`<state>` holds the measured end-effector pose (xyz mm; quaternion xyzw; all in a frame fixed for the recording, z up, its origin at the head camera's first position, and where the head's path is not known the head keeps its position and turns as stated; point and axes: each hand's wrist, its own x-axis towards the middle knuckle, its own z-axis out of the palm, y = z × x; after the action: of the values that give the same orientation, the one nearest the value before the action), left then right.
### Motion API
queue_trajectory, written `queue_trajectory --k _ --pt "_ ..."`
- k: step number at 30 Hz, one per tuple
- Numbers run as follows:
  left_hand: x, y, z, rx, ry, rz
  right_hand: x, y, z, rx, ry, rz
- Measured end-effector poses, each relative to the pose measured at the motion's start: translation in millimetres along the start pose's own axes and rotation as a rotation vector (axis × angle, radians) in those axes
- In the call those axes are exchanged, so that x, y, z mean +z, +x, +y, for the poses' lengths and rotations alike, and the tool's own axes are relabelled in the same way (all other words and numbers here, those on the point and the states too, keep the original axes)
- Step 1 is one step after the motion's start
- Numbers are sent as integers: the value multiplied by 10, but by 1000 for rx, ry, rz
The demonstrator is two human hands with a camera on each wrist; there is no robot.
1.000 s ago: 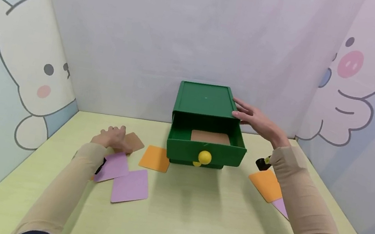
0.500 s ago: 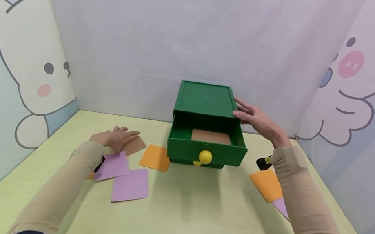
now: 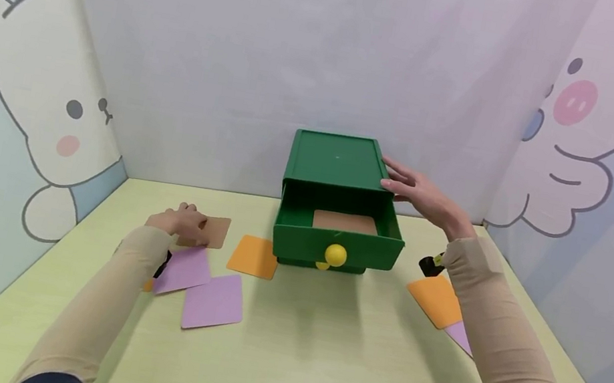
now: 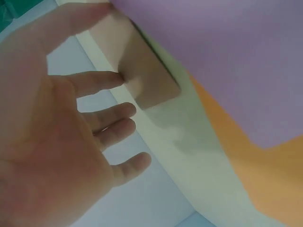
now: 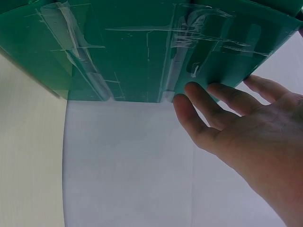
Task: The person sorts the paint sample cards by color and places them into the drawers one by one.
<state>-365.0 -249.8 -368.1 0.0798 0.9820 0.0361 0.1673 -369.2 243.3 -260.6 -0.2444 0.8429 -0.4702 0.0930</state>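
Observation:
My left hand (image 3: 182, 223) is at a flat brown card (image 3: 215, 232) on the left of the table. In the left wrist view the thumb and index finger span the brown card (image 4: 149, 78), meeting opposite edges; the other fingers (image 4: 130, 168) stick out free. My right hand (image 3: 424, 198) rests its spread fingers on the right side of a green drawer box (image 3: 337, 159). The upper drawer (image 3: 304, 245), with a yellow knob (image 3: 335, 255), is pulled out and has a brown card (image 3: 344, 222) inside. Clear tape (image 5: 180, 56) runs along the box's side.
Two purple cards (image 3: 214, 302) and an orange card (image 3: 253, 256) lie between my left arm and the box. An orange corner (image 3: 148, 285) peeks from beneath the left purple card. Another orange card (image 3: 437, 301) overlaps a purple one (image 3: 461, 336) beside my right forearm.
The brown card under my left hand has turned, its edges now nearly level in the head view. My left fingers have drawn in from an extended pose onto it. My right hand stays put.

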Motion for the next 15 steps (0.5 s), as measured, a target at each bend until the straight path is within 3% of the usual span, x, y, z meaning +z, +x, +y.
queue_trajectory --k 5,10,15 --pt "38 36 -15 -4 -29 37 -5 -4 -4 4 6 3" --pt "75 108 -79 142 -77 96 -5 14 7 10 8 -1" --pt "73 158 -153 223 -198 22 -7 23 15 8 8 5"
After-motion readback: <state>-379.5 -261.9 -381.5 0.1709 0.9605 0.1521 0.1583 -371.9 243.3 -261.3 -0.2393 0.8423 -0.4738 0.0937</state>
